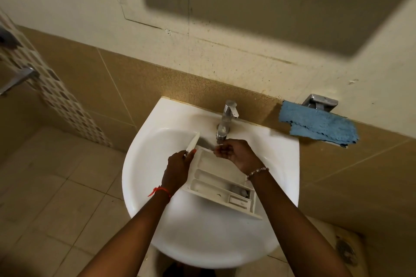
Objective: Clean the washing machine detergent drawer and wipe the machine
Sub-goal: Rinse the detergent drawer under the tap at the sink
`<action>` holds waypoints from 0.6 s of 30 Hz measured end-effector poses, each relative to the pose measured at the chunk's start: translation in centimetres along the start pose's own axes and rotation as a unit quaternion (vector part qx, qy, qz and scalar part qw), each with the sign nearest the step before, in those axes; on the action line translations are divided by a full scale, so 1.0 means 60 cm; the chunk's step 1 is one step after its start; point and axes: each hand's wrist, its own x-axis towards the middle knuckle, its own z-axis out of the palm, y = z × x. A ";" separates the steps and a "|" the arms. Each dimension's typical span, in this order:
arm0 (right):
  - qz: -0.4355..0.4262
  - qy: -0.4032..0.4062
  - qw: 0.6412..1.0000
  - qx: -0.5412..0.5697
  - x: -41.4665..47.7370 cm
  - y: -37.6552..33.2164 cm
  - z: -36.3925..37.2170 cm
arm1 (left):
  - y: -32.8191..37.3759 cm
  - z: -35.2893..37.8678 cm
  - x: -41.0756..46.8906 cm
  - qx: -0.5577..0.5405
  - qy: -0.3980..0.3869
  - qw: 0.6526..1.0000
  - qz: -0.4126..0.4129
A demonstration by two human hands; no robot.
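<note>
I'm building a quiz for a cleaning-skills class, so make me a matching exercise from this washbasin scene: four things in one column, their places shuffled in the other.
Things:
1 detergent drawer
2 brush
3 cloth
4 tap

Places:
A at the back rim of the sink
B gripped in the left hand
C lying in the sink, far end under the spout
D draped on the tiled wall, right of the sink

Pairs: 1-C, 2-B, 3-D, 4-A
</note>
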 end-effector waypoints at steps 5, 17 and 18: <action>0.081 -0.036 0.962 0.257 0.037 0.011 0.014 | -0.003 0.001 0.001 -0.002 -0.001 1.000 -0.008; 0.133 -0.178 0.973 -0.059 -0.009 0.074 0.025 | -0.003 -0.004 -0.001 -0.002 -0.011 1.000 -0.013; 0.110 -0.188 0.968 -0.121 -0.022 0.076 0.029 | -0.002 -0.004 -0.001 -0.004 -0.010 1.000 -0.013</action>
